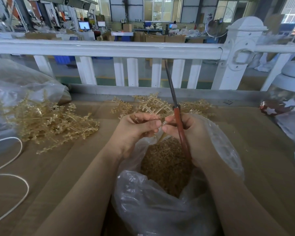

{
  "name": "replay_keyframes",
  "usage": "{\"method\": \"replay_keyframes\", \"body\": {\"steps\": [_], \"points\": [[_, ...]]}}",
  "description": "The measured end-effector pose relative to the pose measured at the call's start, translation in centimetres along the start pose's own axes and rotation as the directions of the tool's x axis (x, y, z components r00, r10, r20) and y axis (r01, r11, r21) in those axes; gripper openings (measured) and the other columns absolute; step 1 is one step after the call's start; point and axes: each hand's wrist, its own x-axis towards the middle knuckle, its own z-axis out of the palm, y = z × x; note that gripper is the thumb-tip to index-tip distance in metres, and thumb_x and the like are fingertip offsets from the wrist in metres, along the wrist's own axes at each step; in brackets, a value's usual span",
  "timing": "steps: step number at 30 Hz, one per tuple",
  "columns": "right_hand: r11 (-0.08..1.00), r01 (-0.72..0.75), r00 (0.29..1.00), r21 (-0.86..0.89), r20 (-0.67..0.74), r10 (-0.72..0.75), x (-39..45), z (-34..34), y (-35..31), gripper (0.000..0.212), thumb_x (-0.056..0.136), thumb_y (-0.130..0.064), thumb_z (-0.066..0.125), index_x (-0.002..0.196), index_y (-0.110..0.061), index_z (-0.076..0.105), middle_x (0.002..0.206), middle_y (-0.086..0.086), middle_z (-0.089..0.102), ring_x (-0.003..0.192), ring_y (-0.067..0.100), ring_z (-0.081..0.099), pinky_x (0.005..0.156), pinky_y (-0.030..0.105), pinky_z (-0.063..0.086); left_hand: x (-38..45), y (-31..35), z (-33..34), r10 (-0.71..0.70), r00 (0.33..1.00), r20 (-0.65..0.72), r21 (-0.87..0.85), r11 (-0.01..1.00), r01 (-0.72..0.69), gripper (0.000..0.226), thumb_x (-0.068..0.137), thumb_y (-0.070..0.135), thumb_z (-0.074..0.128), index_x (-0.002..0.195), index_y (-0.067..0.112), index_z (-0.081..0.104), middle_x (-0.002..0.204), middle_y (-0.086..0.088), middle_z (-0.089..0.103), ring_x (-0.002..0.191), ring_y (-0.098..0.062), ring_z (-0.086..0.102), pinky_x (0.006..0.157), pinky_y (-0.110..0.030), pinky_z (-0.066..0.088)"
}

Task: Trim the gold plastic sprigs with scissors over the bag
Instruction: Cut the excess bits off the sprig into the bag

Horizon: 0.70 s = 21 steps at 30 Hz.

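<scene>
1. Where things are: the left hand [138, 128] is curled round a gold plastic sprig [152, 106], pinching its stem between thumb and fingers just above the open mouth of the clear plastic bag [160, 210]. The branchy end fans out away from the person, toward the white railing [106, 48].
2. The right hand [191, 132] has the red-handled scissors [177, 116] tucked in its palm, fingers wrapped round the handle, blades together and pointing up. The thumb and forefinger look like they're also nipping the sprig's stem, so right now this reads as sorting out the piece, not cutting.
3. The bag already holds a good layer of gold trimmings [167, 166], so I'd guess the job is well underway. An untrimmed pile [48, 121] sits on the cardboard-covered table [75, 167] to the left, and more sprigs lie behind the hands.
4. Doing this bit well, imo: keep the cut point directly over the bag opening so the bits drop in and not onto the table.
5. Swing the blades down before opening them, since they're aimed away from the work at the moment.
6. Keep the left fingertips back from the cut line. The stems are thin and the hands are nearly touching.
</scene>
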Motion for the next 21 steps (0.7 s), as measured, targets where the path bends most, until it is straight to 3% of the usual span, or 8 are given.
{"method": "replay_keyframes", "body": {"steps": [2, 6, 10, 13, 18, 21], "points": [[1.0, -0.003, 1.0, 0.001, 0.006, 0.003, 0.0, 0.0, 0.0, 0.019, 0.079, -0.009, 0.082, 0.093, -0.017, 0.072, 0.084, -0.006, 0.074, 0.083, 0.012, 0.072, 0.076, 0.024, 0.057, 0.0, -0.1, 0.0, -0.024, 1.0, 0.013, 0.006, 1.0, 0.024, 0.015, 0.068, 0.011, 0.08, 0.082, 0.012, 0.077, 0.071, -0.004, 0.069, 0.067, -0.013, 0.063, 0.066, -0.021, 0.053], [1.0, -0.003, 1.0, 0.008, 0.006, 0.003, 0.0, 0.1, 0.2, 0.019, 0.076, -0.012, 0.083, 0.091, -0.017, 0.072, 0.086, -0.002, 0.075, 0.087, 0.018, 0.073, 0.086, 0.036, 0.058, -0.2, 0.0, 0.0, -0.011, 1.0, 0.025, 0.016, 1.0, 0.011, 0.008, 0.07, 0.015, 0.079, 0.077, 0.016, 0.077, 0.076, -0.004, 0.071, 0.073, -0.013, 0.064, 0.068, -0.02, 0.052], [0.999, 0.039, 0.999, 0.011, -0.029, -0.039, -0.1, 0.4, -0.1, 0.042, 0.062, -0.041, 0.082, 0.093, -0.015, 0.072, 0.086, 0.0, 0.074, 0.086, 0.019, 0.072, 0.083, 0.033, 0.058, -0.2, 0.0, 0.1, 0.048, 0.999, -0.021, 0.008, 0.999, -0.048, 0.004, 0.073, 0.016, 0.076, 0.077, 0.016, 0.076, 0.076, -0.005, 0.072, 0.074, -0.015, 0.067, 0.074, -0.025, 0.055], [0.981, 0.117, 0.99, -0.152, -0.066, -0.128, -0.3, 0.3, -0.2, 0.049, 0.06, -0.065, 0.077, 0.088, -0.025, 0.07, 0.078, -0.013, 0.071, 0.075, 0.002, 0.067, 0.069, 0.015, 0.052, 0.0, 0.1, 0.0, 0.107, 0.985, -0.138, -0.045, 0.992, -0.114, 0.006, 0.072, 0.016, 0.076, 0.078, 0.013, 0.076, 0.071, -0.005, 0.071, 0.068, -0.015, 0.066, 0.071, -0.027, 0.056], [0.875, 0.188, 0.978, -0.446, 0.002, -0.209, -0.4, 0.2, 0.1, 0.038, 0.063, -0.078, 0.066, 0.085, -0.047, 0.06, 0.08, -0.029, 0.064, 0.078, -0.003, 0.062, 0.068, 0.02, 0.044, 0.2, 0.3, -1.0, 0.114, 0.954, -0.277, -0.077, 0.987, -0.14, 0.016, 0.07, 0.018, 0.077, 0.085, 0.012, 0.075, 0.07, 0.0, 0.07, 0.066, -0.012, 0.063, 0.081, -0.031, 0.052], [0.742, 0.195, 0.975, -0.642, 0.043, -0.219, -0.4, 0.1, 0.5, 0.055, 0.061, -0.093, 0.054, 0.087, -0.045, 0.056, 0.081, -0.03, 0.061, 0.082, -0.009, 0.058, 0.065, 0.017, 0.04, 0.3, 0.3, -1.1, 0.136, 0.952, -0.273, -0.096, 0.981, -0.168, 0.01, 0.071, 0.015, 0.075, 0.081, 0.012, 0.077, 0.07, 0.002, 0.07, 0.066, -0.01, 0.063, 0.079, -0.028, 0.052]]}}
